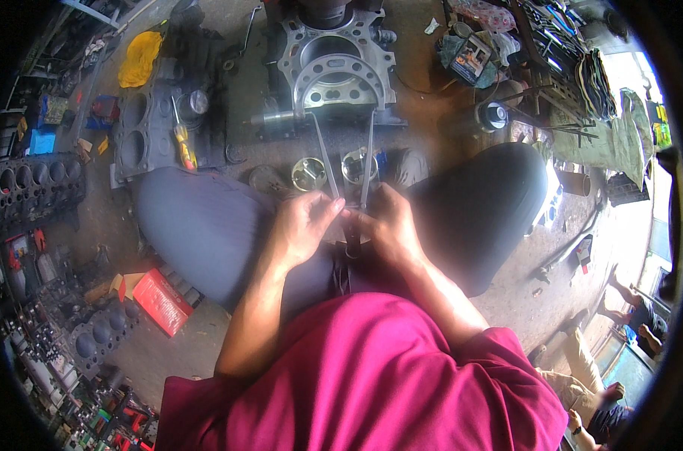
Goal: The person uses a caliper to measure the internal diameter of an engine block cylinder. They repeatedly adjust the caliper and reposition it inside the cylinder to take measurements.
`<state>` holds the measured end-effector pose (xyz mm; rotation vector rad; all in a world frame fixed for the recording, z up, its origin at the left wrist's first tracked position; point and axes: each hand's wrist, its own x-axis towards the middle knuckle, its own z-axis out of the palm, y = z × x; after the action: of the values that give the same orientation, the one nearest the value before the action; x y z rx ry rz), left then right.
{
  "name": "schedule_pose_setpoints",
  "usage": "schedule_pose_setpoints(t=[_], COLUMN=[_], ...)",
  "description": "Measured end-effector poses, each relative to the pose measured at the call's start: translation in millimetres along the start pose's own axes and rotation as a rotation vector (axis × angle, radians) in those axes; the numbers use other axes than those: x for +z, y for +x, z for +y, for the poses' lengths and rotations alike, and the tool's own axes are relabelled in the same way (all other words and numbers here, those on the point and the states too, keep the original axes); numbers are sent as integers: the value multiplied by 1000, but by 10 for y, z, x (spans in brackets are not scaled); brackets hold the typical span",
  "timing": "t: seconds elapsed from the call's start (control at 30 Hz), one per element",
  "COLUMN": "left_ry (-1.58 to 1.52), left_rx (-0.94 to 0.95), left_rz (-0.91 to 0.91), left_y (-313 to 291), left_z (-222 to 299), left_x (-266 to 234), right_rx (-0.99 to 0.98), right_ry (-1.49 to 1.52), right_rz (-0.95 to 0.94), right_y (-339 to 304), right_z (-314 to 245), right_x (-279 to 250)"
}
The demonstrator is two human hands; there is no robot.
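Note:
Both hands meet above my lap on an inside caliper (325, 154) with two long thin metal legs. My left hand (302, 225) pinches the caliper near the base of its left leg. My right hand (389, 224) is closed at the base of the other leg, its fingertips close to the left ones. The legs spread away from me, their tips at the two ends of a half-round opening in a grey metal engine block (384, 64). Whether the tips touch the metal I cannot tell. My fingers hide the caliper's lower end.
Two round pistons (308, 174) sit between my knees and the block. A screwdriver (182, 143) lies on a cylinder block (135, 128) at left, near a yellow cloth (141, 60). A red box (163, 302) stands beside my left thigh. Other people (586, 376) are at lower right.

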<state>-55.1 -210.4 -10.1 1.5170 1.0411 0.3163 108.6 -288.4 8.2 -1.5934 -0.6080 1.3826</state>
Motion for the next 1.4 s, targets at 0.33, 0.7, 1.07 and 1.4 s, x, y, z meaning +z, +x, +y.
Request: schedule_pose_setpoints(t=[0.33, 0.7, 1.07, 1.4], left_ry=[15, 5, 25, 45], left_rx=[4, -1, -20, -81], left_rz=[6, -4, -19, -65], left_y=[-17, -5, -3, -24], left_z=[14, 11, -5, 98], left_x=[0, 3, -9, -75], right_rx=[-6, 19, 72, 28], right_ry=[-52, -55, -47, -52], right_rz=[11, 3, 7, 12], right_y=[-20, -11, -11, -23], right_z=[-23, -53, -73, -35], right_x=[1, -4, 9, 17])
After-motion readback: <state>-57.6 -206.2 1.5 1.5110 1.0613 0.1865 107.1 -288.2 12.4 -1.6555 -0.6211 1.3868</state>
